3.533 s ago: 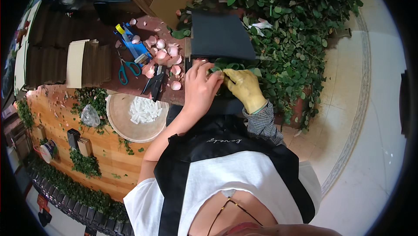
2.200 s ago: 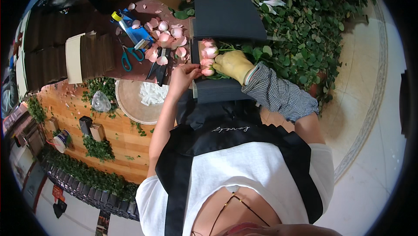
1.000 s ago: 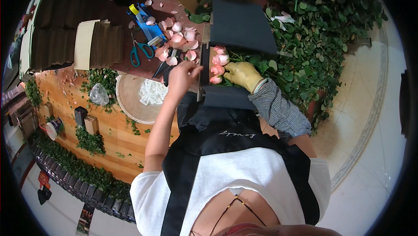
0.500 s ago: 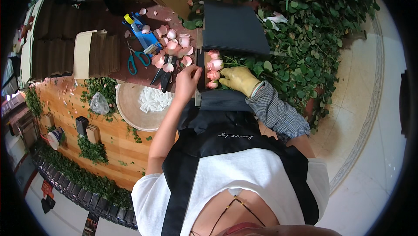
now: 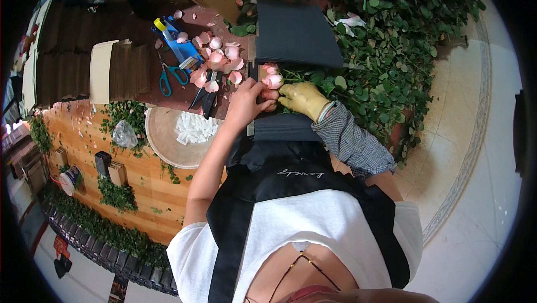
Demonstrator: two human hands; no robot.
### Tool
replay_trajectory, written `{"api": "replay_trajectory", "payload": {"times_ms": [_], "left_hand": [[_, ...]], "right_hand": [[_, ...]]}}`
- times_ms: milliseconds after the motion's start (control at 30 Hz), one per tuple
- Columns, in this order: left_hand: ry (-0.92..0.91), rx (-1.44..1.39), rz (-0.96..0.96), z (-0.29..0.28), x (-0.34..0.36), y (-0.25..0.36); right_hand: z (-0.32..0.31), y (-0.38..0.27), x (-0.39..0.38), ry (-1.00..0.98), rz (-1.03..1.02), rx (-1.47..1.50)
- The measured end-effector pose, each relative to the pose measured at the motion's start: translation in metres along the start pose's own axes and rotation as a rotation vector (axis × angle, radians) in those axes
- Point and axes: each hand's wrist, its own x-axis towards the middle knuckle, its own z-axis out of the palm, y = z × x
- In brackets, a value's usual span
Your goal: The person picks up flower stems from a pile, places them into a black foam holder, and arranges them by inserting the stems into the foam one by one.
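Pink roses (image 5: 272, 81) lie in a short row, heads to the left and stems to the right, on a brown cardboard strip between two stacks of dark sheets. My bare left hand (image 5: 245, 103) reaches over the nearer heads, its thumb and fingers closed about one rose and partly covering it. From the right, my right hand (image 5: 304, 100) in a yellow rubber glove is curled over the stems just behind the heads. Its fingertips touch the lower roses, and the stems under the glove are hidden.
Loose petals (image 5: 217, 60), teal-handled scissors (image 5: 165, 84) and a blue tape dispenser (image 5: 180, 43) lie left of the roses. A bowl of white pieces (image 5: 159, 149) sits below. Dark sheets (image 5: 296, 34) stand beyond; leafy stems (image 5: 391, 51) pile up at right.
My left hand has moved right from beside the cardboard onto the nearer rose heads, and its fingers now close about one. My gloved right hand stays almost in place at the stems.
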Motion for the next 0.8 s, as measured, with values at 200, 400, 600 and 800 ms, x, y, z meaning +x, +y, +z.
{"api": "replay_trajectory", "payload": {"times_ms": [200,400,600,800], "left_hand": [[-0.065,-0.076,0.028,0.005,0.003,-0.007],[-0.198,-0.199,0.139,0.001,-0.003,-0.009],[-0.262,-0.363,-0.048,-0.003,-0.009,-0.02],[-0.023,0.193,-0.304,-0.038,-0.02,-0.028]], "right_hand": [[-0.002,-0.001,0.001,-0.06,0.078,-0.008],[-0.009,-0.005,0.001,-0.074,0.063,0.044],[-0.006,-0.004,0.001,-0.084,0.083,0.052],[0.0,0.001,0.002,-0.067,0.077,0.066]]}}
